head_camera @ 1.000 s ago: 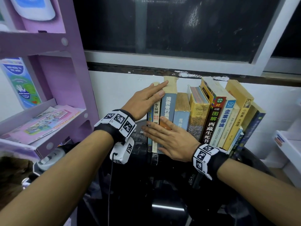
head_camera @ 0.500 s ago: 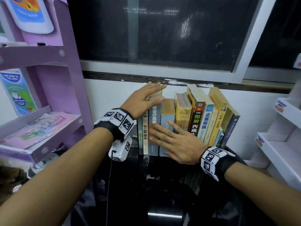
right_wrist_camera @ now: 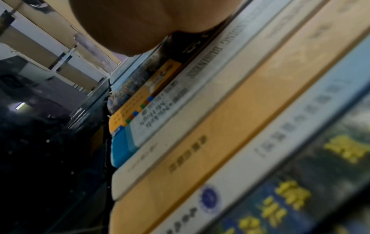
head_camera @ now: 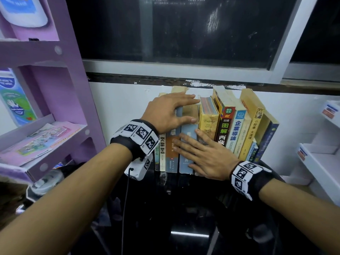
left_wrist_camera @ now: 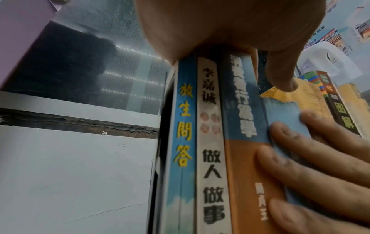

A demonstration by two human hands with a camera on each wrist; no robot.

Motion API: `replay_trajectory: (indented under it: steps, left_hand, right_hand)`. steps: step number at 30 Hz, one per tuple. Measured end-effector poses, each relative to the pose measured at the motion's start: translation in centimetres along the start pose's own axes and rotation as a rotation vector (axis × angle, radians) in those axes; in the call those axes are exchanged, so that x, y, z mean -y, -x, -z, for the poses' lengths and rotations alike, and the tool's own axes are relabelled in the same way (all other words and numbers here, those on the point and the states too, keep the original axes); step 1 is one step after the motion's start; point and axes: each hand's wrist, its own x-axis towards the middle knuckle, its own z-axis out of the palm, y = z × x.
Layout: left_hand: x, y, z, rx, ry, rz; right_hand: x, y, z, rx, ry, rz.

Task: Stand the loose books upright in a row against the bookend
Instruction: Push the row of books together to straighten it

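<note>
A row of books stands on a black tabletop (head_camera: 184, 218) against the white wall. My left hand (head_camera: 176, 109) lies over the tops of the left books, fingers straight and reaching the yellow book (head_camera: 208, 124), thumb on the light blue spine (head_camera: 185, 162). My right hand (head_camera: 202, 153) is pressed flat on the spines, fingers spread across the blue-and-orange book (head_camera: 172, 153). The books at the right end (head_camera: 252, 126) lean left. In the left wrist view a thin dark upright plate (left_wrist_camera: 166, 126) stands beside the leftmost blue spine (left_wrist_camera: 184, 126). Right-hand fingers (left_wrist_camera: 310, 150) show there.
A purple shelf unit (head_camera: 55, 89) holding leaflets stands close on the left. White shelves (head_camera: 316, 162) are at the right. A dark window (head_camera: 184, 34) sits above the books. A cable (head_camera: 125, 199) hangs from my left wrist.
My left hand has slid right along the book tops, from the tall left book to the yellow one. My right hand stays flat on the spines, shifted slightly right.
</note>
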Motion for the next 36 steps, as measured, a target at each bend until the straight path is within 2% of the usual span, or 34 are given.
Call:
replay_trajectory:
  steps: [8, 18, 23, 27, 32, 36]
  left_hand:
    - [0.3, -0.2, -0.6, -0.023, -0.020, -0.005]
    - [-0.5, -0.2, 0.9, 0.061, 0.040, 0.029]
    - [-2.7, -1.6, 1.5, 0.117, 0.010, -0.047]
    - [-5.5, -2.6, 0.8, 0.086, 0.182, -0.115]
    - [-6.4, -2.9, -2.1, 0.205, 0.369, 0.024]
    - [-6.4, -3.1, -3.4, 0.165, 0.393, -0.001]
  right_hand:
    - [-0.2, 0.1, -0.3, -0.001, 0.013, 0.009]
    - [0.1, 1.7, 1.6, 0.069, -0.076, 0.020]
    - [-0.8, 4.2, 1.9, 0.083, -0.062, -0.027]
    - [-1.7, 5.2, 1.6, 0.087, -0.025, -0.029]
    - [-1.6, 5.3, 0.7, 0.061, -0.013, -0.040]
    - [-1.9, 5.4, 0.0, 0.038, 0.007, -0.028]
